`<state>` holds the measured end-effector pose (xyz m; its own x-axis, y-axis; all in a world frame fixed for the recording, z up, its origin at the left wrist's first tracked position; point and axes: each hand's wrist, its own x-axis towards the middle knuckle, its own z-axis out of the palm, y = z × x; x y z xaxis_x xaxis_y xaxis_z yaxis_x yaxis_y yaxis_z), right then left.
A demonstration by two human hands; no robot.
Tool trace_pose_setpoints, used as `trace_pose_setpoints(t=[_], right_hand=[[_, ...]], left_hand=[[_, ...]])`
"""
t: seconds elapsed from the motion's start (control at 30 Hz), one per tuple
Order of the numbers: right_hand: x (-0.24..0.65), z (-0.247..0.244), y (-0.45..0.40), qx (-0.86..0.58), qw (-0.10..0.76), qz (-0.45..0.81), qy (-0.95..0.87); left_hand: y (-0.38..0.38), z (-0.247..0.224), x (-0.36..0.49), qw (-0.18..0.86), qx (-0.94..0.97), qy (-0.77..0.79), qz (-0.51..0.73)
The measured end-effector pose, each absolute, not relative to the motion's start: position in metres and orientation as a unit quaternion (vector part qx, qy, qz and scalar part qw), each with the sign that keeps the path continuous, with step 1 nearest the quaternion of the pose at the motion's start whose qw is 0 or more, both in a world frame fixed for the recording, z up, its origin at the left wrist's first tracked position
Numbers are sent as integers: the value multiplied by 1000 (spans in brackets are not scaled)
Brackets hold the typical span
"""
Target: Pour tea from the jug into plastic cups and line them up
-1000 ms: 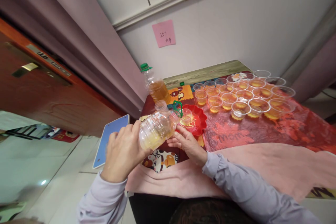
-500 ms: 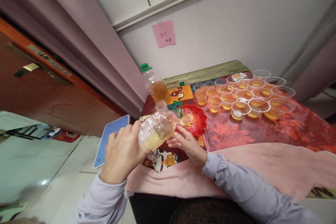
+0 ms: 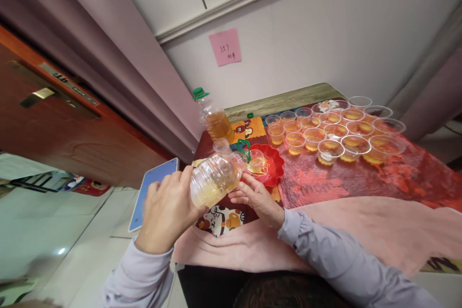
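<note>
My left hand (image 3: 169,209) is wrapped round the lower part of a clear plastic bottle (image 3: 212,180) with a little pale yellow liquid inside. The bottle lies tilted, its neck with a green carry ring (image 3: 244,149) pointing right over a clear cup (image 3: 256,160). That cup stands in a red scalloped dish (image 3: 276,166) and holds some yellow liquid. My right hand (image 3: 262,199) is under the bottle's neck, fingers stretched out and fingertips at its shoulder. Whether they bear its weight I cannot tell. Behind the bottle is another clear cup (image 3: 221,146), partly hidden.
A second bottle (image 3: 218,124) with a green cap and amber liquid stands at the back left. Several clear cups (image 3: 335,131) of amber drink stand in rows on the right. A green cap (image 3: 250,115) lies behind. Pink cloth (image 3: 335,231) covers the table's front edge.
Almost nothing differs. Both hands and the tilted bottle keep nearly the same place, and the cups and dish have not moved.
</note>
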<state>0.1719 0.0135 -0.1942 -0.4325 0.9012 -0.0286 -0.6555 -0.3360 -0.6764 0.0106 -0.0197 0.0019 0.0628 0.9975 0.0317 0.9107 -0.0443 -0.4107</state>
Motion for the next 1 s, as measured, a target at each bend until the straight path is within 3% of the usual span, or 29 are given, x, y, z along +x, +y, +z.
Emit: trace_pose_setpoints(t=[0.6, 0.83, 1.0], right_hand=[[173, -191, 13, -216, 503, 782, -298], [180, -180, 14, -255, 580, 718, -290], [211, -165, 24, -311, 589, 643, -378]], left_hand=[[-22, -5, 5, 133, -705, -690, 97], [-7, -67, -35, -16, -659, -726, -198], [3, -131, -36, -52, -531, -742, -406]])
